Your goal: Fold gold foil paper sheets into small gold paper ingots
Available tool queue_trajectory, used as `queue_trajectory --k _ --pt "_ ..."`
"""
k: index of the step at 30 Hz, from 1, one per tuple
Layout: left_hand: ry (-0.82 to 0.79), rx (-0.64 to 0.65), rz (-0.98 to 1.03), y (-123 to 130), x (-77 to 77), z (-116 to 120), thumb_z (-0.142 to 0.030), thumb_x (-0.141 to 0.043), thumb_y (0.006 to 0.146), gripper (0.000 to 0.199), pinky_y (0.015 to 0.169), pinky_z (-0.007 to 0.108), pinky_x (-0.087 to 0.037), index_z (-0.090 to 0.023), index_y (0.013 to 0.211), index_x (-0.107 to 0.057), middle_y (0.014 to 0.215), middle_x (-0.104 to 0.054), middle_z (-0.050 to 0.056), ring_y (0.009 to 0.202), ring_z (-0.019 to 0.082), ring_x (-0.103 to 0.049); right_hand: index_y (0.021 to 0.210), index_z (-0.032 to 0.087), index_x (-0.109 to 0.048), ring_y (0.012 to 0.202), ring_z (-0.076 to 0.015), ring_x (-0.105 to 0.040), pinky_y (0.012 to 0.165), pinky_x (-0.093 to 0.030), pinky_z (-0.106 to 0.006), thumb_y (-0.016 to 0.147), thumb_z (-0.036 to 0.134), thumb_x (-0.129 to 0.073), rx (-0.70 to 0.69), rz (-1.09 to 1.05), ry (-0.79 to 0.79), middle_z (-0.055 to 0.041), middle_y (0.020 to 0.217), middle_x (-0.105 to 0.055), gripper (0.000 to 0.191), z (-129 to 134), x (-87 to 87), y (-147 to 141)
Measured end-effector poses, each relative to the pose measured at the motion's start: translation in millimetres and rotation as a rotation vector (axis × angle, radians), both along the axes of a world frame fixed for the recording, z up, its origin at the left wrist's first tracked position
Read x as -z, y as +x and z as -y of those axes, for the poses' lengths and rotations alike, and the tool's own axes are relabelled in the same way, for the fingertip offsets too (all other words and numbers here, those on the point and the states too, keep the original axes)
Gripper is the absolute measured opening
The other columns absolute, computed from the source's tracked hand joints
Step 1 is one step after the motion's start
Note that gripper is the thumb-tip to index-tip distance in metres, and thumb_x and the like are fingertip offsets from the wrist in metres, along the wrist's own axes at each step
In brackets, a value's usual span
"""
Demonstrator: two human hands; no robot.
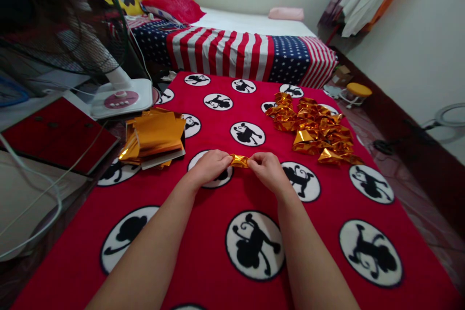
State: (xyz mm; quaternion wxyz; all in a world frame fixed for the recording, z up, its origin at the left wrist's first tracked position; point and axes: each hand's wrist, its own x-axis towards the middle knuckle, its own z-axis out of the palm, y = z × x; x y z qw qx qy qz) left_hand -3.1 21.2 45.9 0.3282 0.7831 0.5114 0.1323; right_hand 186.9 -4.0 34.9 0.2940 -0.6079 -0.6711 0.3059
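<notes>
Between my two hands is a small folded piece of gold foil paper (240, 161), held just above the red cloth in the middle of the table. My left hand (212, 167) pinches its left end, and my right hand (268, 168) pinches the right end. Off to the left lies a stack of flat gold foil sheets (160, 133), loosely piled with some edges sticking out. On the right sits a heap of folded gold foil pieces (316, 128), shiny and bunched in rough rows.
A red cloth with white circles (203, 128) covers the table. At the left stands a fan with a white base (121, 98), its cable trailing. Beyond the table is a bed with a striped, starred cover (225, 53). A yellow-topped stool (359, 90) stands by the right wall.
</notes>
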Motion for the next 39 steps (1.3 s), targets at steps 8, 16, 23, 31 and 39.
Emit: queue_trajectory --k 8,16,23,31,39 --pt "0.012 -0.001 -0.011 0.2 2.2 -0.6 -0.033 -0.037 0.085 0.039 0.052 0.027 -0.026 -0.016 0.060 -0.061 0.058 -0.058 0.003 0.054 0.014 -0.047 0.057 0.016 -0.059 0.053 -0.0110 -0.046 0.053 -0.026 -0.024 0.075 0.025 -0.051 0.018 0.028 0.012 0.0015 0.052 -0.049 0.022 -0.2 -1.8 -0.1" --pt "0.033 0.022 -0.088 0.0 4.9 -1.7 -0.034 -0.037 0.087 0.040 0.054 0.028 -0.026 -0.016 0.063 -0.064 0.062 -0.063 0.005 0.055 0.015 -0.050 0.061 0.015 -0.063 0.056 -0.0118 -0.049 0.055 -0.028 -0.024 0.076 0.024 -0.051 0.028 0.043 0.040 0.0001 0.056 -0.055 0.021 -0.1 -3.5 0.4" --pt "0.059 -0.010 -0.142 1.5 5.6 -0.7 -0.034 -0.037 0.089 0.039 0.056 0.028 -0.027 -0.017 0.069 -0.066 0.070 -0.067 0.007 0.061 0.016 -0.053 0.058 0.015 -0.061 0.052 -0.0110 -0.045 0.052 -0.028 -0.023 0.076 0.026 -0.051 0.050 -0.031 0.012 0.0012 0.052 -0.050 0.023 -0.4 0.3 -0.6" --pt "0.066 -0.061 -0.007 1.7 9.0 -1.0 -0.039 -0.035 0.091 0.044 0.057 0.027 -0.029 -0.017 0.069 -0.064 0.068 -0.065 0.005 0.062 0.016 -0.054 0.063 0.015 -0.067 0.056 -0.0131 -0.052 0.053 -0.032 -0.023 0.077 0.028 -0.052 0.088 -0.034 0.002 -0.0021 0.058 -0.060 0.025 -1.1 5.7 0.0" --pt "0.160 -0.208 0.123 0.6 15.3 -2.4 -0.038 -0.035 0.094 0.043 0.060 0.025 -0.033 -0.016 0.071 -0.063 0.067 -0.064 0.004 0.064 0.014 -0.055 0.082 0.015 -0.074 0.054 -0.0157 -0.058 0.052 -0.038 -0.023 0.081 0.034 -0.055 0.202 -0.166 0.009 -0.0037 0.058 -0.066 0.027 -3.2 18.5 -6.9"
